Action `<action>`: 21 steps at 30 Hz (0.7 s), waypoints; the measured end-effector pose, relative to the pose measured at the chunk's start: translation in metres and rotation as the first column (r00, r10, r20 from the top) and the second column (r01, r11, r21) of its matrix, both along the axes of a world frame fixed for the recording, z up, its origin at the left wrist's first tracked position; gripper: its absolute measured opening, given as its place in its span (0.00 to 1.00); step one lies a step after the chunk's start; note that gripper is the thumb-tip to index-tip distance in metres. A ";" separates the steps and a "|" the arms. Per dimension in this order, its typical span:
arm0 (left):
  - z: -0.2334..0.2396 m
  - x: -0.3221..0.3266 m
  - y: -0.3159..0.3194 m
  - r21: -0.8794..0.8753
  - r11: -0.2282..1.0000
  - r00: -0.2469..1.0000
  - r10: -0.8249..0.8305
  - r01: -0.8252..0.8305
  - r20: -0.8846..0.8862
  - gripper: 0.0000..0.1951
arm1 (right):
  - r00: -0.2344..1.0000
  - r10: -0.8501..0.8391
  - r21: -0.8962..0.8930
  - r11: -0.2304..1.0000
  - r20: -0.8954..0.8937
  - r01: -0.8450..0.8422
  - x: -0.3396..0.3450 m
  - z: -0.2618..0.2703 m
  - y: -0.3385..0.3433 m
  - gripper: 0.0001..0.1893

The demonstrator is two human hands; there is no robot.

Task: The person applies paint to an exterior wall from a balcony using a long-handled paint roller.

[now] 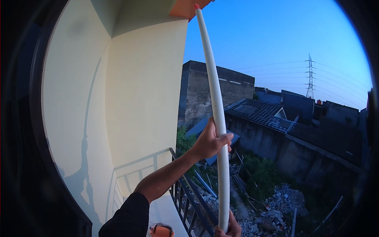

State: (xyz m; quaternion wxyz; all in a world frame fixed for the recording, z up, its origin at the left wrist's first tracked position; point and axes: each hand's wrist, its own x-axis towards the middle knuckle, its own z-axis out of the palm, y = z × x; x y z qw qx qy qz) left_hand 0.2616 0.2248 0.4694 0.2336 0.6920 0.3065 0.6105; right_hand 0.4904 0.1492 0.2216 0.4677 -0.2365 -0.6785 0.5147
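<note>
A long white plastic pipe (217, 103) stands nearly upright before me, tilted a little to the left at its top. My left hand (214, 140) is wrapped around its middle, thumb across the front. Lower down, at the bottom edge of the view, my right hand (229, 228) grips the pipe near its lower part. A small reddish tip (197, 6) shows at the pipe's upper end, close to the orange-painted underside of the roof edge (185, 9). Whether the tip touches that surface, I cannot tell.
A dark metal balcony railing (192, 189) runs below my left forearm. On the tiled floor stands an open container (161, 230) with orange content. Cream walls (145, 89) rise at the left. Beyond the railing lie rubble (284, 201), plants and tiled roofs (260, 114) far below.
</note>
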 end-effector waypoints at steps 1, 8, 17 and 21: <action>0.001 0.000 -0.006 0.002 1.000 1.000 0.000 0.000 -0.011 0.35 | 1.000 -0.019 0.022 1.000 0.014 0.019 -0.002 -0.002 -0.002 0.37; -0.007 0.033 -0.049 0.022 0.998 0.997 0.057 -0.056 -0.057 0.31 | 0.999 -0.021 0.081 0.996 -0.032 0.024 0.016 -0.034 -0.027 0.35; -0.063 0.131 -0.091 0.031 0.998 0.990 -0.048 0.052 -0.135 0.34 | 0.998 -0.060 -0.064 0.996 -0.024 0.059 0.106 -0.090 -0.071 0.36; -0.075 0.156 -0.082 -0.063 0.983 0.982 -0.178 0.174 -0.059 0.35 | 0.992 -0.128 -0.012 0.992 0.021 0.129 0.129 -0.095 -0.079 0.37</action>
